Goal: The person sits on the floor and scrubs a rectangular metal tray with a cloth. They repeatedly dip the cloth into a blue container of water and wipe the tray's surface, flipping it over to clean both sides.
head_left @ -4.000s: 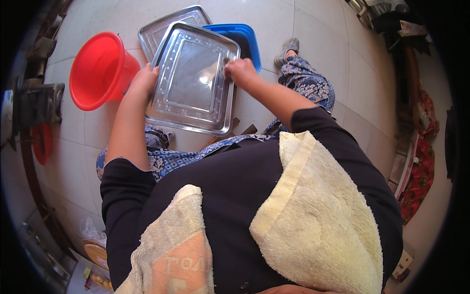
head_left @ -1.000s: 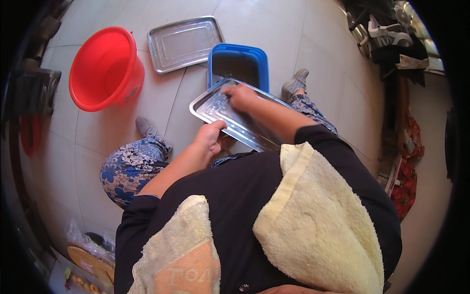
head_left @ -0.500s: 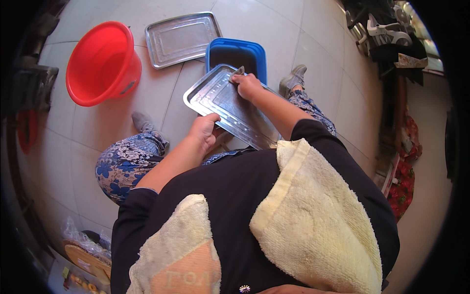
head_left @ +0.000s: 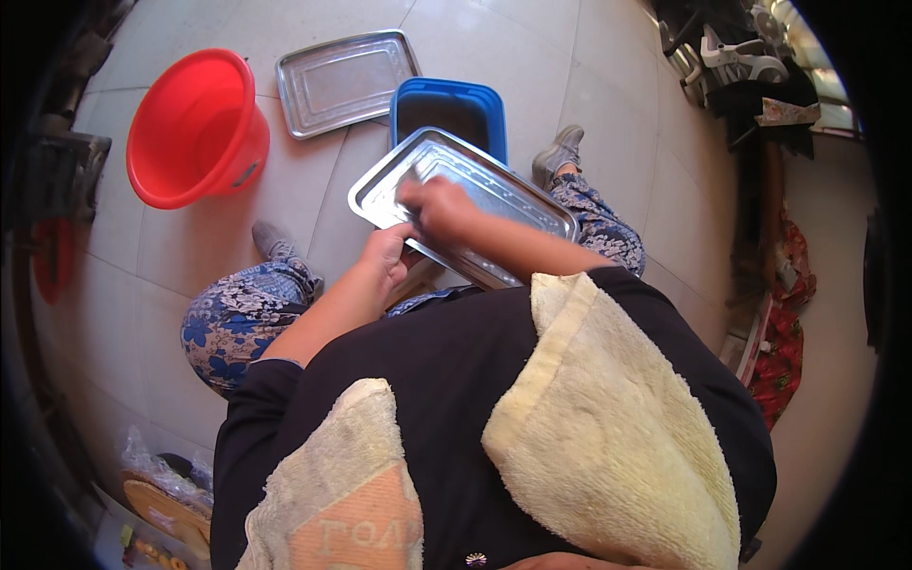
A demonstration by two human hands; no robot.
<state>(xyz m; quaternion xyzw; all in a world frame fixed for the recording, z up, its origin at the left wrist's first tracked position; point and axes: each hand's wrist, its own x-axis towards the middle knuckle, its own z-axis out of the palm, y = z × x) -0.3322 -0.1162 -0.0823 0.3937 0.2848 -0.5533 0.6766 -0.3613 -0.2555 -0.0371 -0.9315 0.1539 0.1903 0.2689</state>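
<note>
While gripping the near rim of the steel tray with left hand, right hand now further in, fingers pressed flat, blurry. Tray tilted over blue tub, red bucket left of it. Looks like scrubbing underway.

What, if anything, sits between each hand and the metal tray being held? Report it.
Nothing visible. The left hand grips the near edge of the metal tray directly, and the right hand lies inside it; whether that hand holds anything is blurred.

Blue tub and red bucket crowd the tray.
</note>
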